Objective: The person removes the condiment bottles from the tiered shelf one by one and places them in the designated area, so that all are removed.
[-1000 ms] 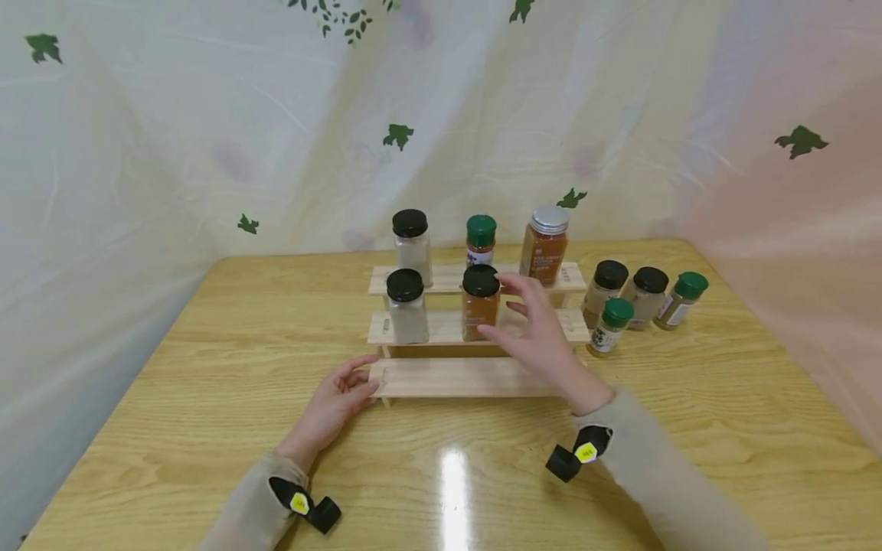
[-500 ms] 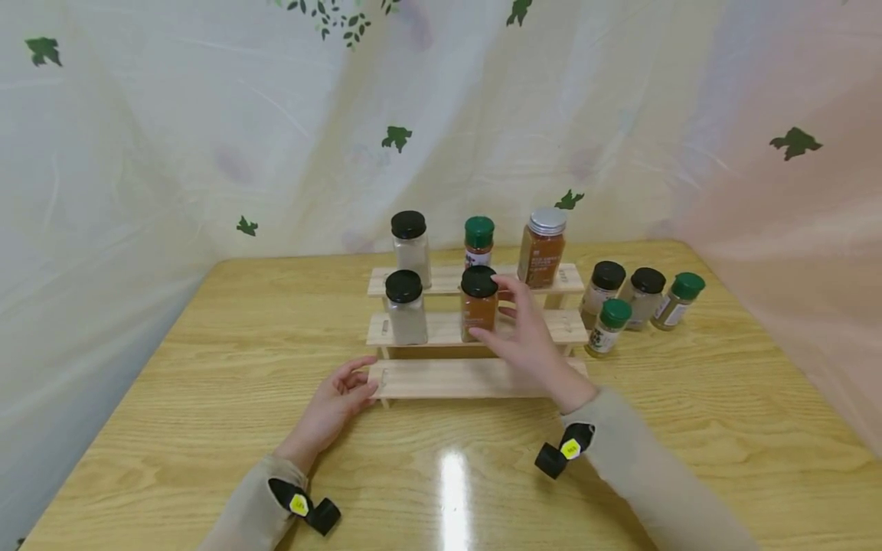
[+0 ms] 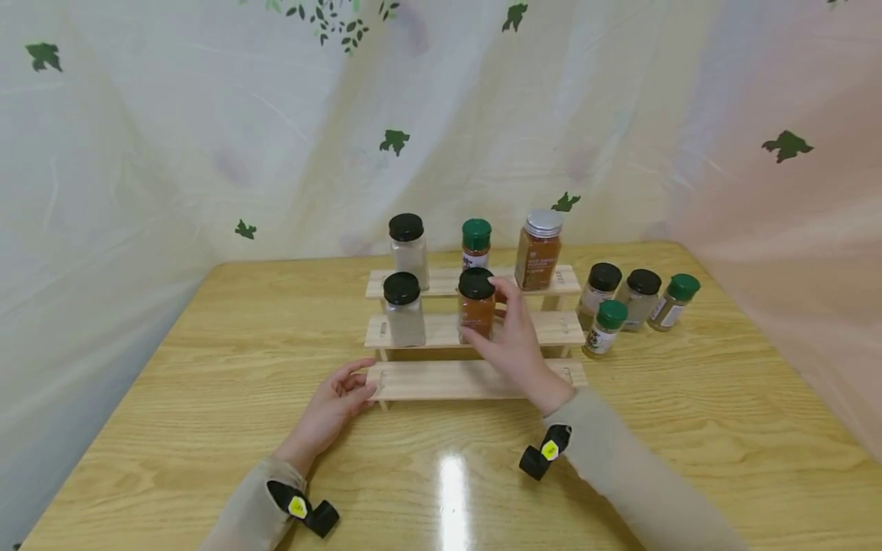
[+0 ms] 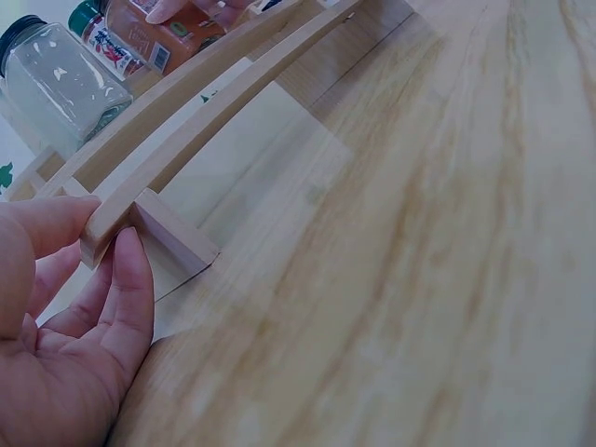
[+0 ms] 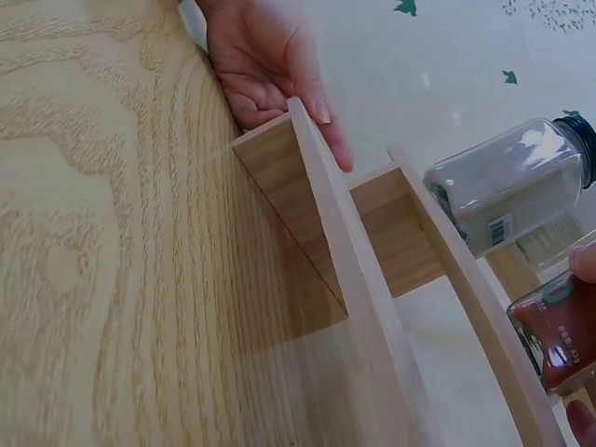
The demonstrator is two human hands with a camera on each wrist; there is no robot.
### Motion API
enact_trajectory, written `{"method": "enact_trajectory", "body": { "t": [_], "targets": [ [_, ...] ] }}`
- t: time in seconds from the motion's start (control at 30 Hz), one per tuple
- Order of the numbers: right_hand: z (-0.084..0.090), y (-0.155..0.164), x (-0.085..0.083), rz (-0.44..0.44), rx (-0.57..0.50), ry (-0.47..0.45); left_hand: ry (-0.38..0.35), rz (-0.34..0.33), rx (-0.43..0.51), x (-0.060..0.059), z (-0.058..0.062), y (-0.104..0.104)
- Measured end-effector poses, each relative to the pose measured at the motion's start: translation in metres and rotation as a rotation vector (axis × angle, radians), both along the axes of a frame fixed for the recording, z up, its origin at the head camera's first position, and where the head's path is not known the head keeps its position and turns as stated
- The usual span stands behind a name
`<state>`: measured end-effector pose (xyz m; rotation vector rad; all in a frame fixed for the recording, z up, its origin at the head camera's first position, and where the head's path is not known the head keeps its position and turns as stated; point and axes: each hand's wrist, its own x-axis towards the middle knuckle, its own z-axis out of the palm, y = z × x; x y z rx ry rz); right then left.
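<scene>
A three-step wooden rack (image 3: 455, 379) stands mid-table. On its middle step is an orange spice jar (image 3: 475, 310) with a black cap. My right hand (image 3: 491, 315) grips it, thumb in front and fingers round its right side. That jar also shows in the left wrist view (image 4: 154, 37) and the right wrist view (image 5: 559, 335). My left hand (image 3: 344, 394) rests with relaxed fingers against the left end of the lowest step (image 4: 186, 140), thumb on the plank's end. A white-powder jar (image 3: 403, 308) stands to the left on the same middle step.
The top step carries a white-powder jar (image 3: 406, 249), a green-capped jar (image 3: 475, 243) and a silver-lidded jar (image 3: 539, 249). Several small jars (image 3: 605, 327) stand on the table (image 3: 207, 360) right of the rack. A leaf-print curtain (image 3: 276, 153) hangs behind.
My right hand has moved left and its fingers have come in round the orange jar. The left hand and the rack have stayed put.
</scene>
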<state>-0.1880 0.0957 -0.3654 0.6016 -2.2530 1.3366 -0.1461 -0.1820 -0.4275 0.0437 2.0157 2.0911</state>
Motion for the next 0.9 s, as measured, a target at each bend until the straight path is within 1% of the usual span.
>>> {"method": "enact_trajectory", "body": {
  "t": [0.2, 0.4, 0.9],
  "targets": [
    [-0.0014, -0.0031, 0.0002, -0.001, -0.019, -0.007, 0.021, 0.001, 0.013, 0.0003, -0.0014, -0.0005],
    [-0.0024, -0.005, -0.0002, -0.004, -0.025, 0.008, 0.021, -0.006, 0.008, 0.0006, -0.0014, -0.0007],
    [-0.0004, -0.0044, 0.001, -0.029, -0.018, 0.021, 0.01, 0.001, 0.0, 0.0008, 0.0014, 0.0011]
  ]
}}
